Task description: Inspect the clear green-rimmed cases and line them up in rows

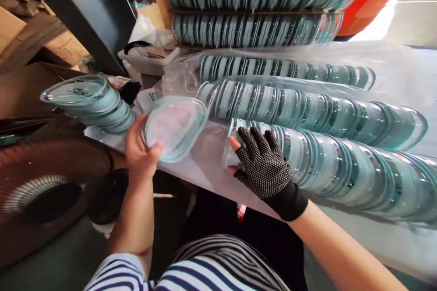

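My bare left hand (143,150) is closed on the near left edge of a rounded glass pane (175,127) with pale green rims, thumb on its face; more than one pane may be in the grip. It is held tilted above the table edge. My right hand (264,163), in a black dotted glove with bare thumb and index tips, lies with fingers spread over the left end of the nearest row of glass panes (334,163). To the left leans a stack of similar panes (99,104), the top one bearing dark lettering.
More rows of panes (307,109) lie behind on plastic film, with further rows (252,29) stacked at the back. A white basket (150,61) stands by a metal post (92,4). At lower left is a fan (51,195); cardboard boxes (64,47) are beyond.
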The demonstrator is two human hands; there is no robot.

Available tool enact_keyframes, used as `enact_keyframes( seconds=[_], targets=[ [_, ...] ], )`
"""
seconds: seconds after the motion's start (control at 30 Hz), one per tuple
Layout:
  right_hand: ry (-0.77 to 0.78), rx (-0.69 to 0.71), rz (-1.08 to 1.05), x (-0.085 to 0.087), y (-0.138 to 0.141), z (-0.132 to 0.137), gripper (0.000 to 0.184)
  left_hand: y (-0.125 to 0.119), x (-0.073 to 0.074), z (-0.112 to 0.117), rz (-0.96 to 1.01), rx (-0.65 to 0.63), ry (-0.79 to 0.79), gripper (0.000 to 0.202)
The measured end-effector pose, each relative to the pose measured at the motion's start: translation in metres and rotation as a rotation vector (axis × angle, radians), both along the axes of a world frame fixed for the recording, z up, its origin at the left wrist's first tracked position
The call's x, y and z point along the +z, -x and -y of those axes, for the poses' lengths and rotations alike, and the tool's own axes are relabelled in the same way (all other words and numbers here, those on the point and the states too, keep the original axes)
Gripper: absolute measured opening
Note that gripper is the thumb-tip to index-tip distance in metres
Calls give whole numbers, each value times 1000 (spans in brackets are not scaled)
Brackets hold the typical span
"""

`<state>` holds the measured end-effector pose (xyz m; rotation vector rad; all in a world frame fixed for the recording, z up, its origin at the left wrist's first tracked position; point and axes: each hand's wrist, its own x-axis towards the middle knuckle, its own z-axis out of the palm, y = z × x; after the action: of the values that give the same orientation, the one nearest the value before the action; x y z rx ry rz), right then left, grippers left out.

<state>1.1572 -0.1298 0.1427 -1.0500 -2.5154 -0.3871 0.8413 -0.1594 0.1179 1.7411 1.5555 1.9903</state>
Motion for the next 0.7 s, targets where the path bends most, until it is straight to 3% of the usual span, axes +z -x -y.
enact_keyframes(
  seconds=[0.07, 0.17, 0.27, 0.37, 0.53, 0.7],
  targets=[
    [8, -8, 2, 0, 0, 0, 83, 17, -4, -15, -22, 96, -29, 80],
    [15, -20, 0, -1, 2, -1, 85, 27, -19, -52, -153, 160, 94, 81],
    [18, -11, 4, -1, 4, -1, 83, 26, -33, -93, -322, 7, 218, 82],
    [18, 15, -14, 5, -1, 3, 82, 25, -37, -120, -456, -123, 293, 82],
    [25, -93, -51, 25, -43, 7, 79, 27, -32, -120, -537, -107, 313, 83],
    [-49, -294, -46, 28, -106, -1, 69, 6, -29, -112, -428, 39, 305, 98]
  ],
)
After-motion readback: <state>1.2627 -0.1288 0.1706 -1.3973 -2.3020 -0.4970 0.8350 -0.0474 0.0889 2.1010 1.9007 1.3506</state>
